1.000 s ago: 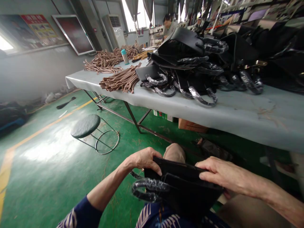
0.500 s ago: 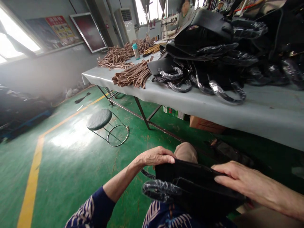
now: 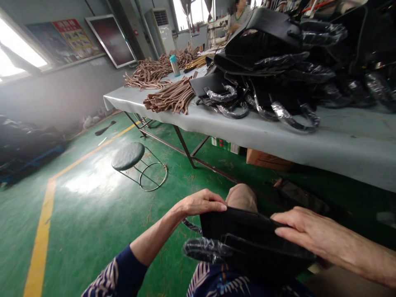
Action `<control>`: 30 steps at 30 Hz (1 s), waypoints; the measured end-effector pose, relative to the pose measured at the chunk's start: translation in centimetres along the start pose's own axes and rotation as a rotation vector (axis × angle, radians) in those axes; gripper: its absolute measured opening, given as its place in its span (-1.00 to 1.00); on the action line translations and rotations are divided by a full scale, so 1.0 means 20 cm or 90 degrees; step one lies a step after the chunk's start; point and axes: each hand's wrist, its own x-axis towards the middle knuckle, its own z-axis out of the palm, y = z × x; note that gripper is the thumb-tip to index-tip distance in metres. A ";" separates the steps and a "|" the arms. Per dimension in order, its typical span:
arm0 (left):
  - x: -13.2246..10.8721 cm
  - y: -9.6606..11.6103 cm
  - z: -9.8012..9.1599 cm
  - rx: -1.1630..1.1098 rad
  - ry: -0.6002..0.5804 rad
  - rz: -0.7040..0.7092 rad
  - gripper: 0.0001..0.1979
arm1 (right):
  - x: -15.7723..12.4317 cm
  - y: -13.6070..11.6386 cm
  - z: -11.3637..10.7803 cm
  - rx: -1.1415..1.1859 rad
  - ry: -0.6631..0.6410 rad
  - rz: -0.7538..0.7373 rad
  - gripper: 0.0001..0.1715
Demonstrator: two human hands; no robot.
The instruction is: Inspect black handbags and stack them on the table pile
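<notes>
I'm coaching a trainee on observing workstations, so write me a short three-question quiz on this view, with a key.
1. True or false: the left hand and the right hand both hold the black handbag.
2. Which stands on the table, near the brown straps? A) round stool, B) teal-capped bottle, C) cardboard box.
3. Fill the gap: the handbag's handle is wrapped in clear ____.

Key: 1. True. 2. B. 3. plastic.
</notes>
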 end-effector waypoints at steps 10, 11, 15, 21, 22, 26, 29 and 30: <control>-0.01 0.05 0.04 0.129 0.088 0.049 -0.71 | 0.01 -0.16 -0.06 -0.076 -0.022 -0.036 -0.66; -0.01 0.06 0.05 0.133 0.093 0.044 -0.71 | 0.01 -0.16 -0.07 -0.079 -0.029 -0.034 -0.65; -0.01 0.06 0.05 0.123 0.098 0.008 -0.72 | 0.01 -0.21 -0.09 -0.091 -0.065 -0.011 -0.64; 0.00 0.12 0.05 0.206 0.115 0.017 -0.74 | 0.01 -0.28 -0.14 -0.108 -0.117 0.001 -0.64; 0.01 0.13 0.07 0.236 0.134 0.037 -0.70 | 0.01 -0.28 -0.14 -0.114 -0.118 -0.004 -0.65; 0.05 0.18 0.14 0.312 0.172 0.079 -0.58 | 0.02 -0.29 -0.12 -0.120 -0.100 -0.017 -0.67; 0.08 0.19 0.19 0.322 0.196 0.091 -0.64 | 0.03 -0.27 -0.11 -0.107 -0.085 -0.022 -0.68; 0.09 0.18 0.19 0.316 0.204 0.100 -0.66 | 0.03 -0.26 -0.11 -0.102 -0.082 -0.025 -0.68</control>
